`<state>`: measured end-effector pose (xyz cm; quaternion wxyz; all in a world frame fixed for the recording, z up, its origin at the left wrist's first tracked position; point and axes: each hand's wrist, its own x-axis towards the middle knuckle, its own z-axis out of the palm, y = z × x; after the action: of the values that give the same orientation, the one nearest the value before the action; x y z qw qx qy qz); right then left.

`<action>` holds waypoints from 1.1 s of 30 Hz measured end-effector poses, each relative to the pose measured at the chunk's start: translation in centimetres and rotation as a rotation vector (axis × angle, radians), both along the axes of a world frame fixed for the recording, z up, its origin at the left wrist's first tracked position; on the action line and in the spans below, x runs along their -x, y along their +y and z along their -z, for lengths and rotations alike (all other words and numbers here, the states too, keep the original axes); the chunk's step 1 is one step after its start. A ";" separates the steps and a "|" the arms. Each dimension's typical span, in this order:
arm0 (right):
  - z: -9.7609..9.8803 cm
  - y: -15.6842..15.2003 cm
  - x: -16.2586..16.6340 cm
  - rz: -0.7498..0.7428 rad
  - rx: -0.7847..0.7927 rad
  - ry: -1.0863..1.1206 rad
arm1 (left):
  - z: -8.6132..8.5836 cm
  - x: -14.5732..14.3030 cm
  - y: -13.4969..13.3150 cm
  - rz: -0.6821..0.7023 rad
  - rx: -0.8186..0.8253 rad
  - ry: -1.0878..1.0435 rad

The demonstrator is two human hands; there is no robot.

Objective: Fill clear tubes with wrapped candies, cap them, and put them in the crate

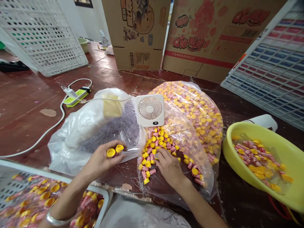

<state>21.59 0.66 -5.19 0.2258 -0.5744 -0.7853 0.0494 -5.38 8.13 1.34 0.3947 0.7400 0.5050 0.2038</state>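
My left hand [108, 160] is closed around two small tubes with round yellow caps [110, 153]; their lower parts are hidden by my fingers. It hovers at the front edge of an open plastic bag of clear tubes [128, 123]. My right hand [168, 166] reaches into a loose pile of little red-and-white patterned bottles with yellow caps [148, 163]. Its fingertips are pinched together at the pile, and what is between them is too small to make out. The pile spills from a large clear bag [197, 110] packed with the same bottles.
A white fan [150, 110] stands between the bags, its cable running to a green power strip [77, 96]. A yellow basin [234, 158] sits right; a white crate [104, 202] of capped tubes sits front left. Cardboard boxes [140, 60] and upright white crates [47, 34] stand behind.
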 end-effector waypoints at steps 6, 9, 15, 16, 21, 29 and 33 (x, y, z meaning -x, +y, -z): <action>-3.7 -0.9 0.3 0.079 0.289 0.993 | 0.5 -2.3 -2.9 -0.023 0.327 -0.315; -5.1 -1.4 1.4 0.004 0.512 1.321 | 1.0 -4.1 -3.7 -0.060 0.425 -0.463; -4.0 -2.2 2.5 0.044 0.457 1.484 | 2.0 -6.3 -5.2 -0.058 0.601 -0.734; -3.9 -2.2 2.4 0.075 0.407 1.464 | 2.1 -6.4 -5.4 -0.037 0.614 -0.717; -5.0 -1.9 1.7 0.115 0.188 1.164 | 2.2 -6.6 -6.0 -0.015 0.624 -0.656; -5.4 -2.6 1.5 -0.304 -0.049 0.442 | 2.0 -7.4 -6.6 -0.165 0.788 -0.913; -4.4 -3.1 2.5 -0.245 -0.191 0.318 | 2.0 -7.8 -7.1 -0.174 0.828 -0.938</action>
<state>19.06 -2.47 -0.79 0.3923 -0.4359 -0.8048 0.0918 2.39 1.08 -0.67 0.8099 0.3141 0.3735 0.3254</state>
